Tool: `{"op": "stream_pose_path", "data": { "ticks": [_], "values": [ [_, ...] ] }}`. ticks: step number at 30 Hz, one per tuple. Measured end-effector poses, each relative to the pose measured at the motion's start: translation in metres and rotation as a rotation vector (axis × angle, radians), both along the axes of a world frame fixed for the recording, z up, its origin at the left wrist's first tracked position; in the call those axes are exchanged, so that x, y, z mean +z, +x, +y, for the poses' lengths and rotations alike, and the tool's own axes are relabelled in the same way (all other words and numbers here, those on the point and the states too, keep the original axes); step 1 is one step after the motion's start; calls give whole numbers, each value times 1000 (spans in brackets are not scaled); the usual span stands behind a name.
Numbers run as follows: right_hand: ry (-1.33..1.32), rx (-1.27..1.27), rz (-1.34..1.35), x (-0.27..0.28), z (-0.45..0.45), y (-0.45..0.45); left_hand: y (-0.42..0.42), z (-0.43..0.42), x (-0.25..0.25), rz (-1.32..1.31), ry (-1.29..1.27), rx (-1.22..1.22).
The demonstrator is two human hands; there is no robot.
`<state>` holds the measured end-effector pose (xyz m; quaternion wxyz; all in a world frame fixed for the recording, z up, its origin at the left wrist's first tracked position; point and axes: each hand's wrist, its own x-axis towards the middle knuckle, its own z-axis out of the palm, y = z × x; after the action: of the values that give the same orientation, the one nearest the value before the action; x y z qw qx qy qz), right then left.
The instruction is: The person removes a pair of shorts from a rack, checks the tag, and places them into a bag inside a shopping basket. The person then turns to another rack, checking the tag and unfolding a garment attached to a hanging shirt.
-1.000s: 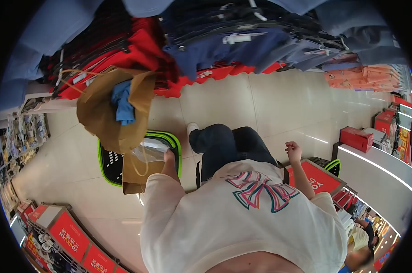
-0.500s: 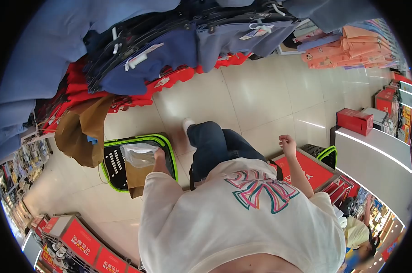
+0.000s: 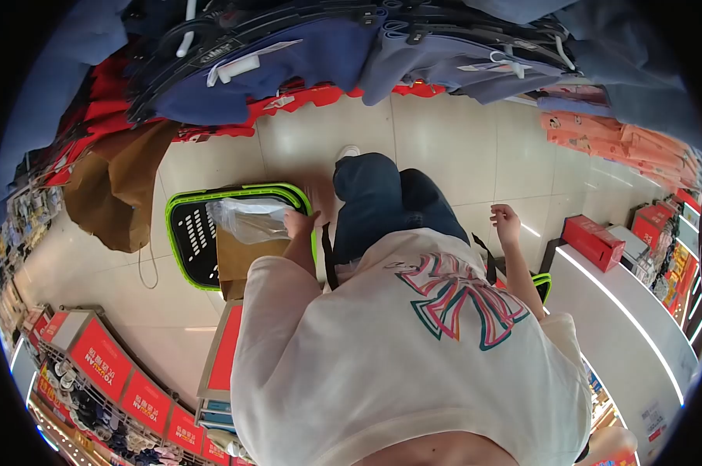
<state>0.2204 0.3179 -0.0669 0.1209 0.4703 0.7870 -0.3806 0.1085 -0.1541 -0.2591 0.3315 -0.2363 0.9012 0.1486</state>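
My left hand is closed at the right end of a crumpled clear plastic bag. A flat brown paper piece lies under the plastic and reaches past the basket's near edge. Both show over a black shopping basket with a bright green rim, left of my legs. How far above the basket they are I cannot tell. My right hand is held out at my right side, fingers loosely bent and apart, with nothing in it. The plastic bag and my arm hide part of the basket's inside.
Racks of blue garments on black hangers stretch across the front. A large brown paper bag is at the left. A white counter with a red box stands on the right. Red display stands line the lower left; pale tiles cover the floor.
The basket, plastic bag and my left hand appear higher in view. My right hand has shifted slightly right and upward. The blue garments fill more of the top; a red stand shows near my left elbow.
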Motion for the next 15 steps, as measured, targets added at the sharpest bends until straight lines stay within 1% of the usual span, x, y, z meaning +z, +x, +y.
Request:
{"op": "stream_pose_path", "data": {
  "ticks": [3, 5, 7, 10, 13, 15],
  "values": [
    [55, 30, 2, -18, 21, -11, 8, 27, -7, 142, -133, 50],
    [51, 42, 4, -20, 30, -13, 8, 22, -6, 117, -64, -16],
    [29, 62, 0, -24, 41, -11, 3, 26, 10, 56, -110, -20],
    [7, 92, -16, -31, 64, -5, 10, 57, 21, 113, -375, -73],
    [21, 100, -19, -36, 90, 0, 17, 64, -1, 155, -602, -134],
    [22, 91, 15, -37, 107, 9, 20, 58, -2, 157, -483, -132]
  ]
}}
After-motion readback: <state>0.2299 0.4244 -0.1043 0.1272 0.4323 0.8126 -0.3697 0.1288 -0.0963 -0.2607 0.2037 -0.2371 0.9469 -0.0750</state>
